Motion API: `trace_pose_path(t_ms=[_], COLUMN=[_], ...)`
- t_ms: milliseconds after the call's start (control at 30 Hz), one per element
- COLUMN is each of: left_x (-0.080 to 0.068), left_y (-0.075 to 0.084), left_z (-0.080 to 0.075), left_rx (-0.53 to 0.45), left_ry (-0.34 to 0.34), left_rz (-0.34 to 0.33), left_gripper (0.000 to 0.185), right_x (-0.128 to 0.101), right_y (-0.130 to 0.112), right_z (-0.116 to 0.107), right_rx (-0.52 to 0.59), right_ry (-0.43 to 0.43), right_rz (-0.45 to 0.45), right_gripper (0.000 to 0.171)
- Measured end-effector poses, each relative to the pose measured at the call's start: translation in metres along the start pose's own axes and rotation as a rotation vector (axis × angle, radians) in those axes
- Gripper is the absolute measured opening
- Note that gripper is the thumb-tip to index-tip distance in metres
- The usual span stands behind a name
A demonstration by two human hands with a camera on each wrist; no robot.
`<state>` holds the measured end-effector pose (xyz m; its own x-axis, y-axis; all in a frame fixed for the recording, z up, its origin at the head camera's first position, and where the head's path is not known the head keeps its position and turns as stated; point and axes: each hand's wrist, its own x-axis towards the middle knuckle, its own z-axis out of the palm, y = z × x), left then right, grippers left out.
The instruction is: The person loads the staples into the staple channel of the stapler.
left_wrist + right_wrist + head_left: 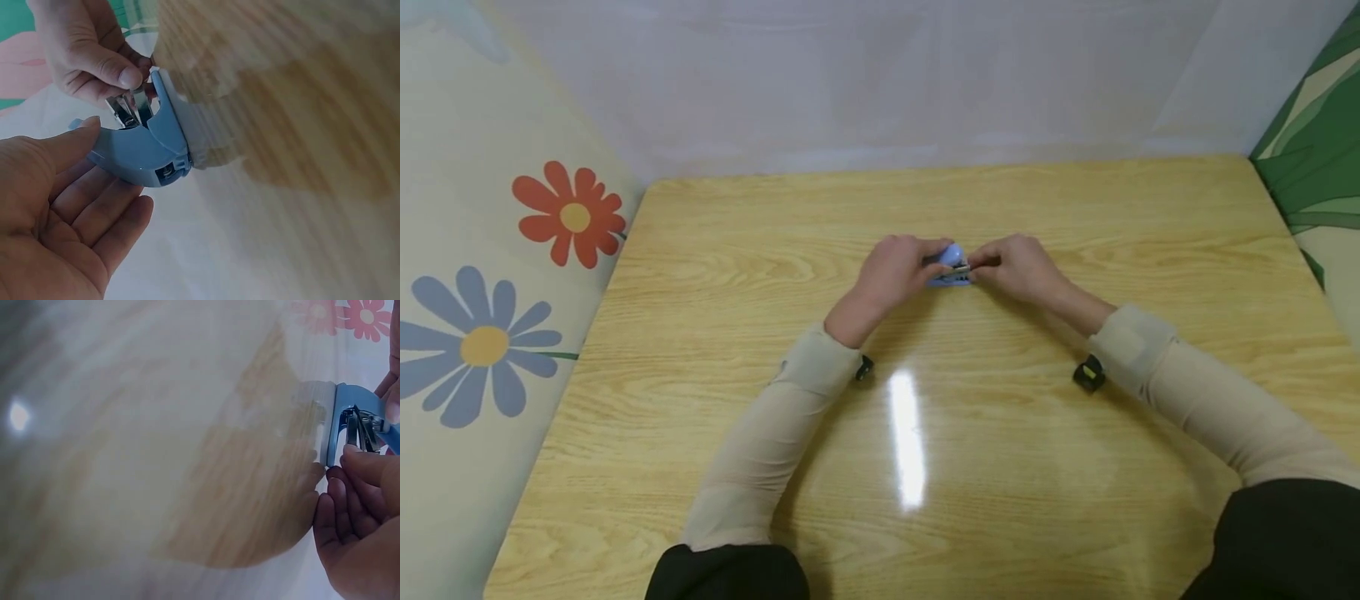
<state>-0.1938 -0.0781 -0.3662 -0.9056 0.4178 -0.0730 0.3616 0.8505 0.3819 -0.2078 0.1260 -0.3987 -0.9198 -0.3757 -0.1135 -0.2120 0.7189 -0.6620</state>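
Note:
A small light-blue stapler (953, 253) rests on the table between both hands, its upper cover swung up from the base. My left hand (891, 268) grips that cover, thumb on one side and fingers curled behind, as the left wrist view shows. Inside the raised cover, the metal staple channel (142, 107) is exposed. From the other side my right hand (1018, 265) pinches the front end of the metal part, thumb against index finger. The right wrist view shows the thumb on the metal and the other fingertips near the end of the blue base (332, 434).
The wood-grain table (737, 400) spreads widely around the hands. Beyond its far edge hangs a pale curtain (880, 83). A flower-painted wall (456, 200) borders the left side, and a leaf-patterned panel (1326, 133) the right. Small black devices (1088, 374) sit under the wrists.

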Motion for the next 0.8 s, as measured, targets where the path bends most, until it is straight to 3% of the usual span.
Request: trace_pose_path(t_ms=[267,467,800], left_x=[0.005,0.007,0.01], left_y=[0.006,0.015,0.019], left_z=[0.003,0.003,0.003], left_rx=[0.103,0.179,0.211], left_ry=[-0.057,-0.052,-0.081], left_rz=[0.047,0.091,0.112], left_gripper=[0.04,0.021,0.017], right_x=[0.001,0.001,0.0], right_y=[0.0,-0.001,-0.001], right_z=[0.003,0.004,0.004], right_rx=[-0.037,-0.05,-0.058], right_ry=[0.04,0.059,0.044], right_rz=[-0.059,-0.064,-0.067], right_gripper=[0.019,0.019,0.018])
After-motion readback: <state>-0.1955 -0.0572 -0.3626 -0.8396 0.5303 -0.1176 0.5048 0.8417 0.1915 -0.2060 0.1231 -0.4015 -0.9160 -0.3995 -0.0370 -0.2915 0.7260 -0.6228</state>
